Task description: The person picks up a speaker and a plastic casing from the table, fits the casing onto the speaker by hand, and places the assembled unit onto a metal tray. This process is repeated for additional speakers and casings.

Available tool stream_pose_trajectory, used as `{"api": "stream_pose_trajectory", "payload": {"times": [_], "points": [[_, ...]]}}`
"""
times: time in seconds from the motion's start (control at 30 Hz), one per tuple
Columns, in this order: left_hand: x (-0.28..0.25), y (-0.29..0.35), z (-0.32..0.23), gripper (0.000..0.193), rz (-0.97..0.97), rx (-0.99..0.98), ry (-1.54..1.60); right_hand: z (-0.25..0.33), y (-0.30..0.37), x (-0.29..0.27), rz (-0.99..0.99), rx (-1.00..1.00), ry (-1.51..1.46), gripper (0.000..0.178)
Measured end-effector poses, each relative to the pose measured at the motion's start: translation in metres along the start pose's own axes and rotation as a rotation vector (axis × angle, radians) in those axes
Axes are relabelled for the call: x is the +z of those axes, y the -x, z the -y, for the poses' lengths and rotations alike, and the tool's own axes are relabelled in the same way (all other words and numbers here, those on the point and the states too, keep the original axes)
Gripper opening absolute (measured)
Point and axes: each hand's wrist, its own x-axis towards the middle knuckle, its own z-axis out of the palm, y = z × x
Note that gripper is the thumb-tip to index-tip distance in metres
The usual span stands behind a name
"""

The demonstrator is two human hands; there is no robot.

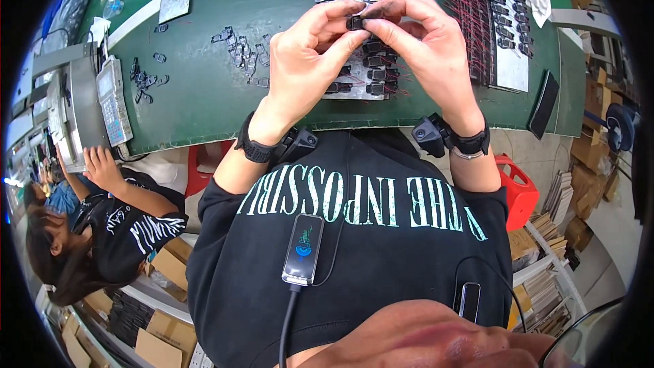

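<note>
I found left hand (303,61) and right hand (436,51) both pinching a small black part (355,22) above the green table (197,109). I judged this fingertip adjustment; the next move called for steady pressure.

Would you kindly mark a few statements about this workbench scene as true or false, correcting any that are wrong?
1. The person's left grip and right grip both hold a small black plastic part. True.
2. The pale grey handheld device with blue keys lies right of both grips. False: the pale grey handheld device with blue keys is to their left.
3. Loose black plastic pieces lie on the green tabletop, left of the left grip. True.
4. The person wears a black wristband on one side only. False: there is a left black wristband and a right black wristband.
</note>
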Motion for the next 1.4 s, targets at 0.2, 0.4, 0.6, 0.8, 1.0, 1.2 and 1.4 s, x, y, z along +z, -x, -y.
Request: {"api": "stream_pose_trajectory", "payload": {"times": [0.2,0.4,0.6,0.8,1.0,1.2,1.4], "points": [[0.001,0.000,-0.007,0.027,0.036,0.000,-0.047,-0.011,-0.010,-0.017,0.184,0.177,-0.292,0.016],[0.002,0.001,-0.007,0.026,0.066,-0.018,-0.040,-0.011,-0.011,-0.023,0.262,0.139,-0.333,0.019],[0.003,0.003,-0.008,0.024,0.086,-0.037,-0.057,-0.004,-0.004,-0.017,0.210,0.152,-0.276,0.020],[0.004,0.007,-0.018,0.018,0.095,-0.126,0.160,0.001,0.000,-0.013,0.161,0.042,-0.024,0.023],[0.010,0.010,-0.024,0.017,0.072,-0.092,0.262,0.001,0.011,-0.007,0.037,0.082,-0.222,0.017],[0.014,0.015,-0.026,0.020,0.074,-0.064,0.137,0.018,0.030,-0.004,-0.208,-0.130,0.269,0.010],[0.023,0.009,-0.044,0.028,0.088,0.054,0.157,0.037,0.062,-0.067,-0.334,-0.058,0.299,0.012]]}}
